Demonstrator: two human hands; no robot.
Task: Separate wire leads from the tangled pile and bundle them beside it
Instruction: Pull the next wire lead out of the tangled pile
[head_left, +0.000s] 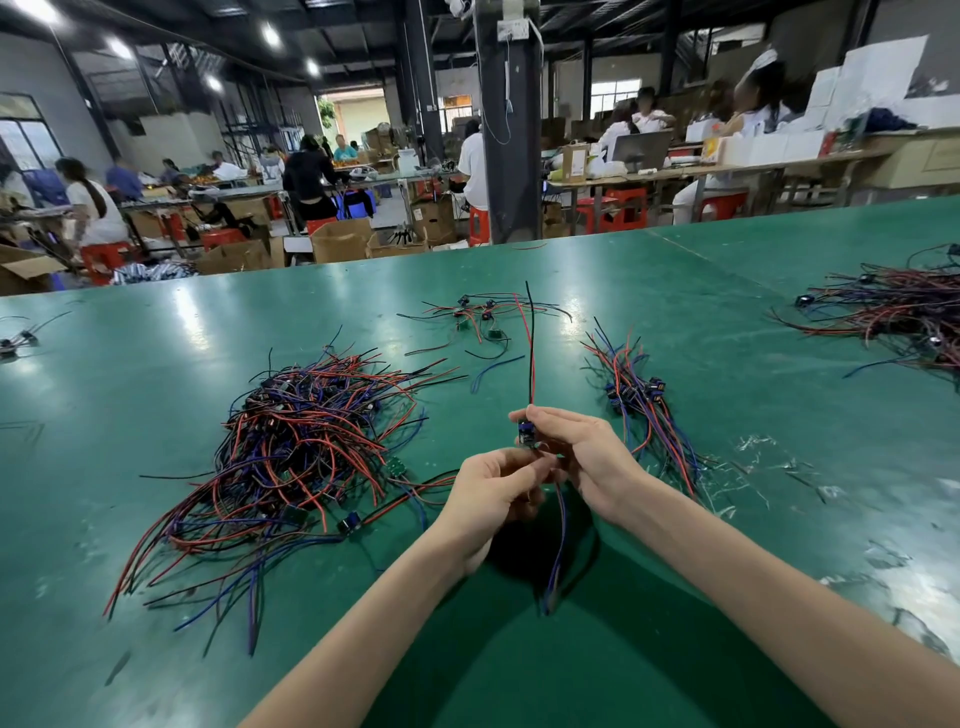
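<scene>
Green bench top (156, 332) in a busy workshop, with people at other tables way in the back. Both hands are up over it, between the two heaps. The right hand (576, 457) pinches the little blue board of one wire lead (530, 358), fingers curled round it, red and black wires sticking up. The left hand (493, 491) pinches the same lead just below, blue wires dangling. To the left sits the tangled pile (301, 447), to the right the neat bundle (644, 405). Some loose leads (478, 317) lie farther back.
</scene>
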